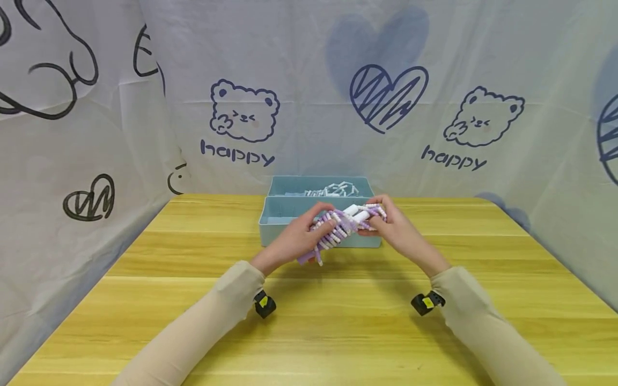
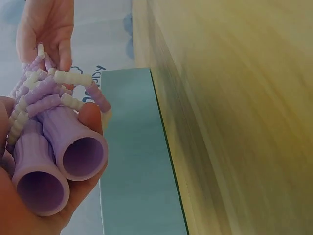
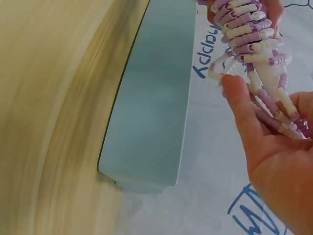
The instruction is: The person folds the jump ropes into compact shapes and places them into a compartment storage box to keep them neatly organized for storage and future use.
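A beaded jump rope (image 1: 330, 230) in purple and white is gathered into a bundle, held between both hands above the table. My left hand (image 1: 299, 233) grips the bundle along with its two handles. Their hollow purple ends (image 2: 83, 159) point toward the left wrist camera. Two smooth white handle sections (image 1: 354, 212) show between the hands. At the bundle's other end, my right hand (image 1: 396, 228) holds loops of the beaded strand (image 3: 266, 100) between thumb and fingers. Part of the rope is hidden inside the left palm.
Just behind the hands stands a light blue box (image 1: 357, 241). A second blue box (image 1: 285, 185) sits behind it, with a white beaded rope (image 1: 343, 188) inside. The wooden table (image 1: 338, 332) ends at a printed curtain (image 1: 309, 123).
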`<state>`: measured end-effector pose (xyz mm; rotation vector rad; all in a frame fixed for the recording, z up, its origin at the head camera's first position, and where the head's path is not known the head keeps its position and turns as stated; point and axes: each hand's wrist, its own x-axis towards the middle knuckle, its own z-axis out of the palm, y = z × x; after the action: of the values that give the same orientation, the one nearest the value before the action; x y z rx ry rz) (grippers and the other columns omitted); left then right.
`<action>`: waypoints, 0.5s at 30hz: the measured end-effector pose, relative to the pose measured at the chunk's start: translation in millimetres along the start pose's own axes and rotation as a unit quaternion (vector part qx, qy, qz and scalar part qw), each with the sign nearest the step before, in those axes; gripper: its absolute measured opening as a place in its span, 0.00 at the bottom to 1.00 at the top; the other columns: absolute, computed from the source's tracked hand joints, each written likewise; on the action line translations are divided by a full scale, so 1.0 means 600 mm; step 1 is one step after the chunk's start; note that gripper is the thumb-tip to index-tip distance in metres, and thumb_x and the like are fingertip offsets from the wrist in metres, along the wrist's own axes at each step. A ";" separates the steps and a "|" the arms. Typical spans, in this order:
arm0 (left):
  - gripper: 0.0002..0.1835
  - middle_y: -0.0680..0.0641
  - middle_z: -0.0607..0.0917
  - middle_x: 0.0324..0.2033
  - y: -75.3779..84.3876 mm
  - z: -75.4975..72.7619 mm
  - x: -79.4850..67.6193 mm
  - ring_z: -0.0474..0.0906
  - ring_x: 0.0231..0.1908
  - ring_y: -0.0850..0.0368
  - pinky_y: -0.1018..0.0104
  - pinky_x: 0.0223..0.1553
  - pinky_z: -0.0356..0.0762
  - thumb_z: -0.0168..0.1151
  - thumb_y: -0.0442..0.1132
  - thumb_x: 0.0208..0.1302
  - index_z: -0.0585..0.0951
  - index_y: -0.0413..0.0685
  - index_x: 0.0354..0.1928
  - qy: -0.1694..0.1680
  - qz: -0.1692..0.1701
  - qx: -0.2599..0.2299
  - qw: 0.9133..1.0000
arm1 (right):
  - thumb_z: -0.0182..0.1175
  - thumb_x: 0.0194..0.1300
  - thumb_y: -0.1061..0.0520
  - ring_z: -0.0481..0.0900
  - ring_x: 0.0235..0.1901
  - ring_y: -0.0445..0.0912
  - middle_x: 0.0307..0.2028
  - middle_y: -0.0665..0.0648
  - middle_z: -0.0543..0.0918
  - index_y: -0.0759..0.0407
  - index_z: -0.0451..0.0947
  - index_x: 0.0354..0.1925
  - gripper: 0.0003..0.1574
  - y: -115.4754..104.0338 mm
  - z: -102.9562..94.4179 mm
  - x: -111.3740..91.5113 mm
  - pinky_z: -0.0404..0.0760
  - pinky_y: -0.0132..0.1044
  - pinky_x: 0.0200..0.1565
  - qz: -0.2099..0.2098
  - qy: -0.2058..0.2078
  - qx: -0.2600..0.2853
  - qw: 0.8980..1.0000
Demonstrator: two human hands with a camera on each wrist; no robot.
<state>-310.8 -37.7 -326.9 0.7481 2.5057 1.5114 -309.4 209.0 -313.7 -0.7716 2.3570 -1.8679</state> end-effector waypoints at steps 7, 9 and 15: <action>0.21 0.40 0.81 0.34 -0.003 0.000 0.001 0.80 0.25 0.30 0.54 0.16 0.78 0.52 0.58 0.73 0.67 0.74 0.65 0.000 -0.001 -0.014 1.000 | 0.45 0.78 0.58 0.83 0.38 0.57 0.49 0.67 0.80 0.63 0.72 0.59 0.18 -0.002 -0.002 -0.006 0.84 0.42 0.38 -0.015 0.053 -0.192 0.980; 0.20 0.40 0.81 0.34 -0.003 0.001 0.000 0.80 0.25 0.30 0.54 0.17 0.79 0.52 0.58 0.73 0.67 0.76 0.64 -0.001 -0.001 -0.016 1.000 | 0.47 0.77 0.58 0.81 0.39 0.53 0.50 0.64 0.78 0.62 0.74 0.60 0.19 -0.001 -0.004 -0.007 0.82 0.42 0.39 -0.019 0.068 -0.244 0.967; 0.19 0.40 0.81 0.33 -0.006 0.000 -0.001 0.80 0.24 0.30 0.54 0.16 0.78 0.52 0.59 0.72 0.68 0.78 0.63 -0.002 0.000 -0.013 1.000 | 0.55 0.73 0.57 0.72 0.38 0.50 0.44 0.58 0.76 0.56 0.79 0.59 0.19 0.000 -0.002 -0.005 0.76 0.42 0.39 -0.031 0.098 -0.303 0.947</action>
<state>-311.3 -39.1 -330.0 0.7478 2.4774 1.5374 -307.3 211.1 -314.1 -0.7178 3.1211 -1.2701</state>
